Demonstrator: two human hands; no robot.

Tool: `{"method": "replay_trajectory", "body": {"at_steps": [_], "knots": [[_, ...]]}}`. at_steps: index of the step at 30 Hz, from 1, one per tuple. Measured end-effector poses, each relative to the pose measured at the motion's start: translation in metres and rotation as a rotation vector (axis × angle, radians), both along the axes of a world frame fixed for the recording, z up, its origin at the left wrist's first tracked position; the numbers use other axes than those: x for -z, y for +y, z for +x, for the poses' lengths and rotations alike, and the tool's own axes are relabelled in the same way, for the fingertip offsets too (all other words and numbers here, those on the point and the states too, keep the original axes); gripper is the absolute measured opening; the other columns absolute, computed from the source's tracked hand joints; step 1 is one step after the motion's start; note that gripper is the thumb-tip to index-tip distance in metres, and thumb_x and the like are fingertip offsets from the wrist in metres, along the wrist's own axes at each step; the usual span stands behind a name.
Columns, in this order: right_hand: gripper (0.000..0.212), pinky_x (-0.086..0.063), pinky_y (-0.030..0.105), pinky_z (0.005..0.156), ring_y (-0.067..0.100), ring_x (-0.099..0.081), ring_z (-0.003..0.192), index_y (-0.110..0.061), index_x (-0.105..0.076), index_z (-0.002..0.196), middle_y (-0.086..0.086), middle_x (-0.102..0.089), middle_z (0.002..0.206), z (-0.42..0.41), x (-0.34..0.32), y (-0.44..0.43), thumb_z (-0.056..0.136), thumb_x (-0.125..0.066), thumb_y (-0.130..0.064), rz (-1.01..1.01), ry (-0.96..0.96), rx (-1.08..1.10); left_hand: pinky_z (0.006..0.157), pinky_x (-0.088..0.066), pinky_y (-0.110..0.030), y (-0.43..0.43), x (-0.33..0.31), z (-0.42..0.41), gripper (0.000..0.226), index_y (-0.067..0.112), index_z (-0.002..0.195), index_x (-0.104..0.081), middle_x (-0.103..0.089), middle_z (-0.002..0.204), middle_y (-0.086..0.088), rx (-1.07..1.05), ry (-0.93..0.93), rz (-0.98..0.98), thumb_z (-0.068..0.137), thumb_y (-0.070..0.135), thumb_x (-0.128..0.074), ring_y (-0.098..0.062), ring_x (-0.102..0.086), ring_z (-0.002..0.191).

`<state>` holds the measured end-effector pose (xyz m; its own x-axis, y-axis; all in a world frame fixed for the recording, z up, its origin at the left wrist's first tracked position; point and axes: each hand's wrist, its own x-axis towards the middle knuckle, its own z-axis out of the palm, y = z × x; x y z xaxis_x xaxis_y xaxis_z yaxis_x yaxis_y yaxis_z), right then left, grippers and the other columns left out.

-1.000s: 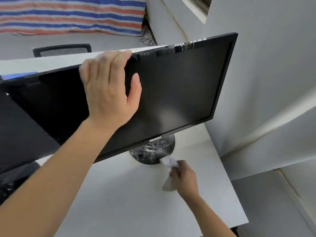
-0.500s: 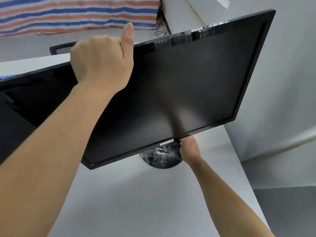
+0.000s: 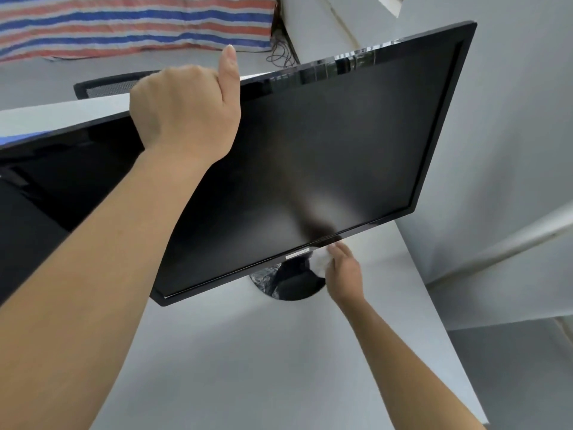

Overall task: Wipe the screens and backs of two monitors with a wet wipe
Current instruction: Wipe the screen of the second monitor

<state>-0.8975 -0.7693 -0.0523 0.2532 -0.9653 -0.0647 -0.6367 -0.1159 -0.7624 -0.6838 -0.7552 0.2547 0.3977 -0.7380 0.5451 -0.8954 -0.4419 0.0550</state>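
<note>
- Toward the desk's (image 3: 248,367) far right corner, monitor (image 3: 341,144) stands on round black base (image 3: 291,285), dark screen tilted.
- left hand (image 3: 186,116) grips monitor's top edge, fingers curled over behind it, thumb sticking up.
- right hand (image 3: 344,271) fingers grasp crumpled white wet wipe (image 3: 320,261) just under bottom bezel, above base; wipe touching bezel or stand, cannot tell which.
- second monitor (image 3: 46,187) at desk's left side, partly behind left forearm.
- beyond desk's far edge: black chair back (image 3: 105,86), striped tarp (image 3: 124,23).
</note>
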Motion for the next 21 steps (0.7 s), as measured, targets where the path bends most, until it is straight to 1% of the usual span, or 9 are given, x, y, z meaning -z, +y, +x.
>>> {"method": "replay_trajectory", "body": {"at_steps": [2, 4, 6, 8, 12, 14, 17, 19, 21], "knots": [[0.037, -0.039, 0.029, 0.107, 0.02, -0.05, 0.126, -0.012, -0.056, 0.129, -0.004, -0.055, 0.132, 0.006, 0.017, 0.003, 0.098, -0.036, -0.013, 0.09, 0.042, 0.045, 0.055, -0.019, -0.032, 0.0, 0.0, -0.001, 0.069, 0.012, 0.054, -0.037, -0.034, 0.051, -0.004, -0.005, 0.0, 0.001, 0.104, 0.052, -0.012, -0.018, -0.029, 0.047], [0.04, -0.03, 0.025, 0.114, 0.016, -0.041, 0.136, -0.019, -0.055, 0.134, -0.014, -0.049, 0.138, 0.019, 0.031, 0.031, 0.102, -0.033, -0.032, 0.186, -0.013, -0.079, 0.051, -0.015, -0.031, 0.001, 0.0, 0.0, 0.069, 0.011, 0.054, -0.037, -0.034, 0.051, -0.005, -0.007, -0.001, 0.0, 0.104, 0.051, -0.012, -0.019, -0.028, 0.047], [0.038, -0.028, 0.007, 0.107, 0.015, -0.047, 0.133, -0.017, -0.061, 0.13, -0.01, -0.054, 0.136, 0.029, 0.021, 0.066, 0.099, -0.039, -0.019, 0.214, -0.074, -0.381, 0.054, -0.017, -0.031, 0.001, 0.0, 0.0, 0.069, 0.011, 0.054, -0.037, -0.034, 0.051, -0.005, -0.006, 0.01, 0.002, 0.104, 0.051, -0.012, -0.019, -0.028, 0.047], [0.042, -0.032, 0.006, 0.104, 0.014, -0.056, 0.123, -0.009, -0.069, 0.12, 0.002, -0.062, 0.132, 0.032, 0.011, 0.09, 0.087, -0.043, -0.005, 0.149, -0.132, -0.605, 0.058, -0.023, -0.035, 0.001, -0.001, -0.001, 0.069, 0.011, 0.054, -0.038, -0.034, 0.051, -0.005, 0.003, 0.026, 0.004, 0.104, 0.052, -0.012, -0.02, -0.029, 0.047], [0.041, -0.039, 0.016, 0.103, 0.008, -0.055, 0.117, -0.003, -0.068, 0.118, 0.007, -0.062, 0.124, 0.023, 0.001, 0.077, 0.089, -0.041, -0.014, 0.014, -0.354, -0.24, 0.06, -0.025, -0.035, 0.001, -0.001, -0.001, 0.069, 0.011, 0.054, -0.038, -0.035, 0.051, -0.005, -0.002, 0.037, -0.001, 0.104, 0.052, -0.013, -0.019, -0.03, 0.047], [0.041, -0.038, 0.02, 0.103, 0.018, -0.054, 0.119, -0.005, -0.067, 0.117, 0.009, -0.057, 0.127, 0.013, 0.007, 0.055, 0.09, -0.039, -0.017, -0.053, -0.25, -0.034, 0.061, -0.025, -0.036, 0.002, -0.001, -0.001, 0.069, 0.012, 0.055, -0.039, -0.035, 0.052, -0.005, -0.002, 0.036, -0.002, 0.104, 0.052, -0.012, -0.019, -0.03, 0.047], [0.047, -0.032, 0.037, 0.111, 0.036, -0.04, 0.134, -0.019, -0.066, 0.12, 0.008, -0.051, 0.137, 0.007, 0.02, 0.033, 0.091, -0.033, -0.035, -0.063, 0.214, -0.013, 0.062, -0.024, -0.036, 0.001, -0.001, -0.001, 0.069, 0.012, 0.055, -0.039, -0.035, 0.052, -0.004, 0.002, 0.04, 0.002, 0.104, 0.052, -0.012, -0.018, -0.029, 0.048], [0.042, -0.032, 0.042, 0.111, 0.031, -0.037, 0.136, -0.03, -0.068, 0.115, -0.001, -0.053, 0.138, 0.011, 0.023, 0.03, 0.091, -0.04, -0.051, -0.052, 0.377, 0.046, 0.061, -0.023, -0.035, 0.002, -0.001, -0.001, 0.069, 0.012, 0.056, -0.039, -0.035, 0.052, -0.004, 0.001, 0.041, 0.003, 0.104, 0.052, -0.012, -0.018, -0.029, 0.048], [0.034, -0.041, 0.036, 0.093, 0.022, -0.048, 0.116, -0.032, -0.065, 0.104, -0.009, -0.059, 0.122, 0.024, 0.018, 0.029, 0.085, -0.048, -0.053, -0.049, 0.39, 0.105, 0.062, -0.023, -0.035, 0.001, -0.001, -0.001, 0.068, 0.012, 0.056, -0.038, -0.035, 0.053, -0.004, -0.007, 0.039, 0.006, 0.104, 0.052, -0.012, -0.018, -0.029, 0.048]]}}
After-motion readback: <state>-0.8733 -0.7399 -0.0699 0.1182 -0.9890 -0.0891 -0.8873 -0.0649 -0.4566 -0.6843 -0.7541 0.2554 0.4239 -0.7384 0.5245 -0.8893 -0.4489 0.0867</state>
